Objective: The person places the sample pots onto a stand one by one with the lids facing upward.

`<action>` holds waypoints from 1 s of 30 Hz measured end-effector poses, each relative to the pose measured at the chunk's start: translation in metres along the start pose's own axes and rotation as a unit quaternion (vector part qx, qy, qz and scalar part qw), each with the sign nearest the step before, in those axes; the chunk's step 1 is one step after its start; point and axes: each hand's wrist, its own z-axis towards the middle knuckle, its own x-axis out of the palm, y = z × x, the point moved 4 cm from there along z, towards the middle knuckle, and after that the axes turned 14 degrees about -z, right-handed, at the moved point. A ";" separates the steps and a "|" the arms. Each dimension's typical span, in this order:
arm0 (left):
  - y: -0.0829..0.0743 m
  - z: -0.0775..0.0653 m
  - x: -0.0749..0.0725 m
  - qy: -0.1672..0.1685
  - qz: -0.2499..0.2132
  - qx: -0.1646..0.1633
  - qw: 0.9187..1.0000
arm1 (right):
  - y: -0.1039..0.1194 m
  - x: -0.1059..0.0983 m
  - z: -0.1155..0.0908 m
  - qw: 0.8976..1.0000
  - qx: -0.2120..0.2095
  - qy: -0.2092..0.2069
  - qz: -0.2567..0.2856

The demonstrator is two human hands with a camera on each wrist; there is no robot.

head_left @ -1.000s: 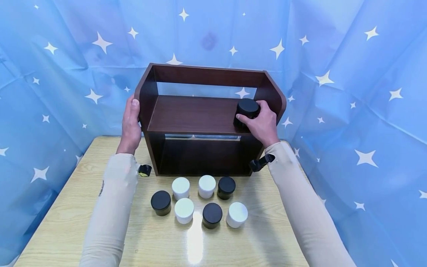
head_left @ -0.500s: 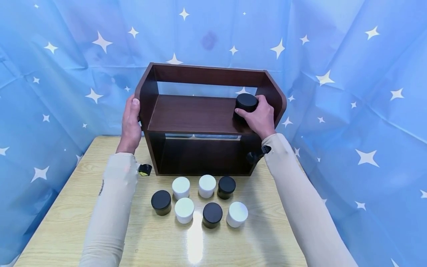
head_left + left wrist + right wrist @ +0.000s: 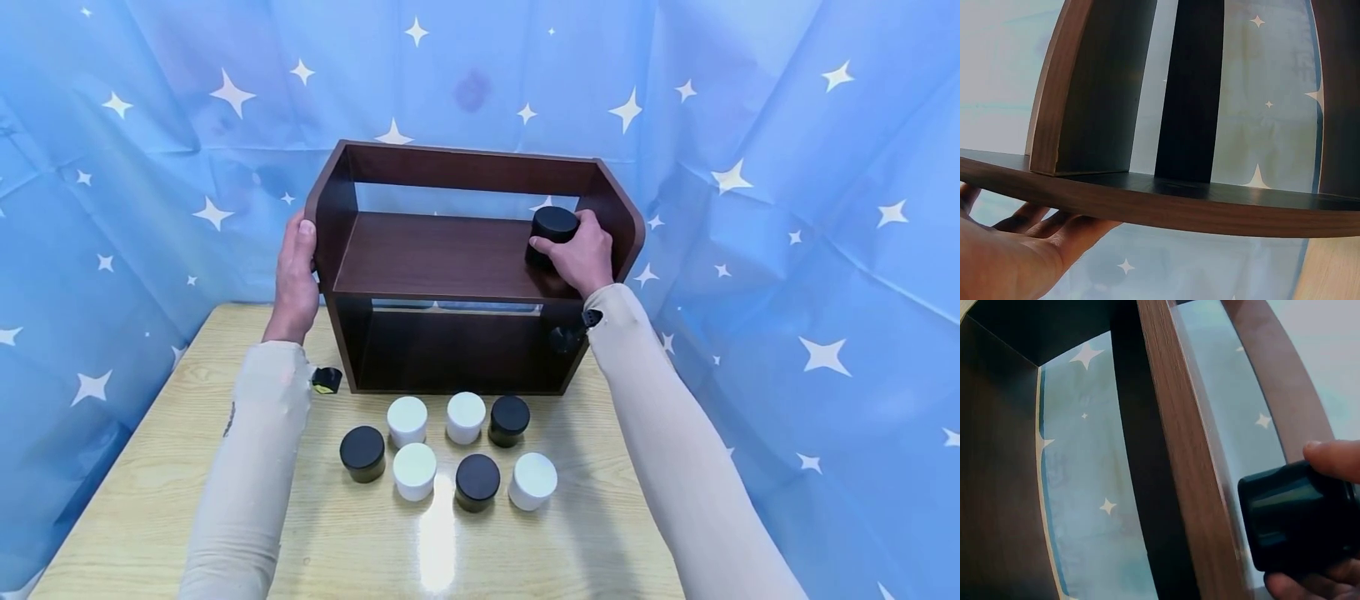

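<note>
A dark brown two-tier shelf (image 3: 442, 258) stands on the wooden table. My left hand (image 3: 294, 279) lies against the outside of its left side panel (image 3: 1166, 209), fingers fairly straight along the wood. On the upper tier, toward the right end, a black lidded jar (image 3: 553, 223) is gripped by my right hand (image 3: 583, 254), thumb on one side and fingers on the other. The right wrist view catches the same black jar (image 3: 1297, 515) with the thumb (image 3: 1335, 459) across it and fingertips (image 3: 1291, 587) below; the rest of that hand is out of frame.
In front of the shelf stand several jars, among them a white jar (image 3: 407, 419), a black jar (image 3: 363, 454), a black jar (image 3: 477, 483) and a white jar (image 3: 533, 482). A blue star-patterned curtain (image 3: 480, 92) hangs behind and at both sides.
My right hand has moved the black jar farther back on the upper tier, slightly up in the head view. My left hand and the jars on the table stay put.
</note>
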 end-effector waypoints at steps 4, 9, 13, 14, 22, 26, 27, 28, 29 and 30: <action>-0.011 -0.006 0.005 -0.001 -0.005 -0.004 1.000 | -0.001 0.003 0.004 1.000 0.006 -0.001 0.003; -0.011 -0.005 0.007 0.003 -0.009 -0.006 1.000 | -0.001 0.005 0.009 1.000 0.013 -0.008 -0.001; 0.000 0.002 0.003 0.002 -0.009 -0.002 1.000 | 0.001 0.005 0.013 1.000 0.015 -0.003 0.000; 0.003 0.004 0.001 0.001 -0.010 0.000 1.000 | 0.001 0.005 0.013 1.000 0.015 -0.002 0.000; 0.006 0.006 -0.002 -0.004 -0.010 0.002 1.000 | 0.004 0.007 0.019 1.000 0.023 -0.002 0.000; -0.003 -0.001 0.001 -0.004 -0.006 -0.002 1.000 | 0.006 0.008 0.022 1.000 0.028 0.003 -0.003; -0.005 -0.002 0.002 -0.003 -0.005 -0.002 1.000 | 0.007 0.009 0.023 1.000 0.029 0.003 -0.005; -0.005 -0.003 0.002 -0.003 -0.005 0.000 1.000 | 0.007 0.009 0.023 0.999 0.031 0.004 -0.006; -0.004 -0.002 0.002 -0.004 -0.005 0.001 1.000 | 0.008 0.009 0.024 0.999 0.034 0.005 -0.007; -0.006 -0.003 0.003 -0.004 -0.004 0.000 1.000 | 0.008 0.009 0.025 0.999 0.037 0.005 -0.008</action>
